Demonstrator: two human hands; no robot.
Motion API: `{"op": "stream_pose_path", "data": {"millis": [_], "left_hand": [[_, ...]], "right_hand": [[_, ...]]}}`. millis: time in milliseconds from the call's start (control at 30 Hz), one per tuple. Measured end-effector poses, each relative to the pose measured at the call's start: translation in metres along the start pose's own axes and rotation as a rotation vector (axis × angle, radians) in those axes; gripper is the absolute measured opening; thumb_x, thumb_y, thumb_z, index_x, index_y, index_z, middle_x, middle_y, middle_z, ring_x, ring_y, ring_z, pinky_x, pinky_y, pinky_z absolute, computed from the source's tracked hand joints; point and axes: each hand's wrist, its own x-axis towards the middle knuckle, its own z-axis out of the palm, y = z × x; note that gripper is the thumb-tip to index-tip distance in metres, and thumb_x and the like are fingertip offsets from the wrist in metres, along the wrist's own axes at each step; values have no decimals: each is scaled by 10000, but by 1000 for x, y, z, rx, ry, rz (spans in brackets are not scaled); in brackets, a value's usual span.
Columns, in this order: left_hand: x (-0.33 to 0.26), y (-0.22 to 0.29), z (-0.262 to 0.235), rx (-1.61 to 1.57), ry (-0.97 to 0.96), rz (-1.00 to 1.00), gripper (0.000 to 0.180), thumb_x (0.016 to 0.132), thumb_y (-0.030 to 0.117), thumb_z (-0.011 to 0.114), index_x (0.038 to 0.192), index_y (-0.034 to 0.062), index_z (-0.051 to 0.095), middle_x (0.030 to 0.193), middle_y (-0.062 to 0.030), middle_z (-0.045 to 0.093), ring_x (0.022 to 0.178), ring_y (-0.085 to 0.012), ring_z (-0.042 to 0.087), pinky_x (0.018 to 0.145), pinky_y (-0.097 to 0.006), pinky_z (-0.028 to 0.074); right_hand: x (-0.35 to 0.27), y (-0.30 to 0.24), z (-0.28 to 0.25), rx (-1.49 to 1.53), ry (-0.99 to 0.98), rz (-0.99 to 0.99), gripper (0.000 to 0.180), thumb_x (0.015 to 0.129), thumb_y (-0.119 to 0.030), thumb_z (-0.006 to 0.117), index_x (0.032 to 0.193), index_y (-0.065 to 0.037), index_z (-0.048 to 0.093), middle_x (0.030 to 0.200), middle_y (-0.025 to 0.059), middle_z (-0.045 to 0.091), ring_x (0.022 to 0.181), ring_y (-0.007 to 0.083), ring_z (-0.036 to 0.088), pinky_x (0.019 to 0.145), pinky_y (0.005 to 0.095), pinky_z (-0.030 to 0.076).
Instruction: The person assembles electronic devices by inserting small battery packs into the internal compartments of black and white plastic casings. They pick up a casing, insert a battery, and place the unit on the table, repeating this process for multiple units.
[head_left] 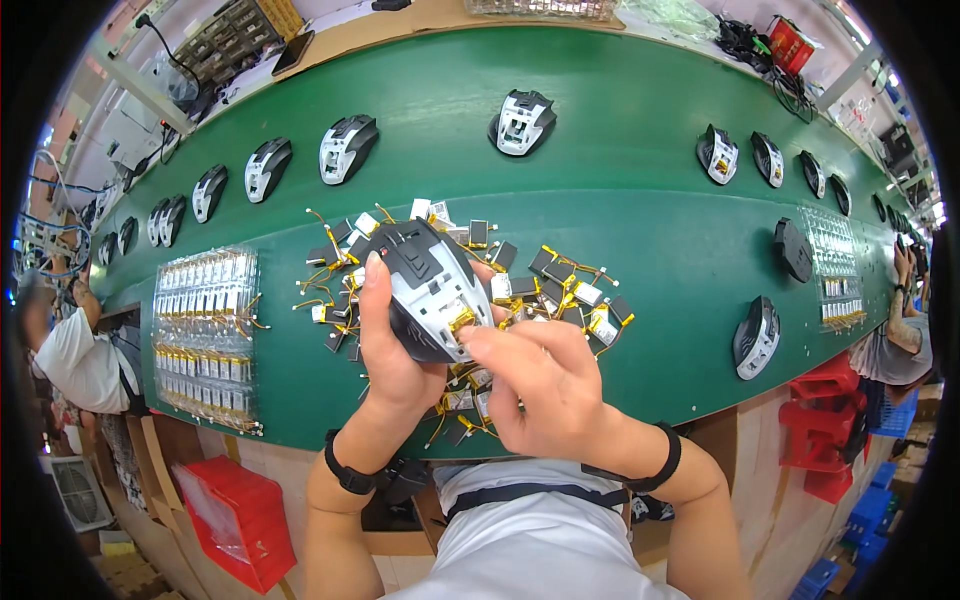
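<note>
A computer mouse (420, 268) slants from upper left to lower right above the green surface (660, 370), wrapped by the left hand's (400, 362) fingers. The right hand's (548, 378) bunched fingertips meet its nearer end, beside a yellow piece (462, 318); I cannot tell whether they pinch it.

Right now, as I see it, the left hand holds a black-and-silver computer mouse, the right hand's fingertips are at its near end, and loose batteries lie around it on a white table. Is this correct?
Not quite: the table is green, as the head view shows. The left hand, mouse, right hand and loose batteries are as you say.
</note>
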Motion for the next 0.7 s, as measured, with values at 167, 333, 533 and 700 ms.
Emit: {"op": "stream_pose_path", "data": {"millis": [167,333,533,700], "left_hand": [[-1,-3,-5,-79,34,-82,612,981,584,329,1191,55,555,1031,-182,674,790,-300,695,717,-417,595],[1,-1,2,-43,33,-96,616,987,559,331,1214,37,565,1091,-209,673,905,-308,696,807,-429,583],[28,29,21,141,-103,-193,481,1013,394,401,1267,7,533,1132,-194,669,968,-284,693,891,-399,559],[133,7,62,612,-158,-155,477,932,302,634,1232,-49,516,1047,-136,655,908,-207,688,748,-372,585]], "right_hand": [[-3,-8,-5,-122,-131,-67,537,675,105,582,1187,-53,617,1176,84,679,927,224,613,756,322,452],[16,29,-26,685,-119,265,444,761,116,497,1182,0,582,1070,92,701,994,265,630,898,387,486],[20,66,-60,388,-224,555,227,845,-55,593,1064,-3,626,1004,121,683,922,255,650,812,364,500],[11,103,-56,51,-530,373,264,839,-193,657,1032,-15,638,1004,161,638,972,341,598,869,416,484]]}}
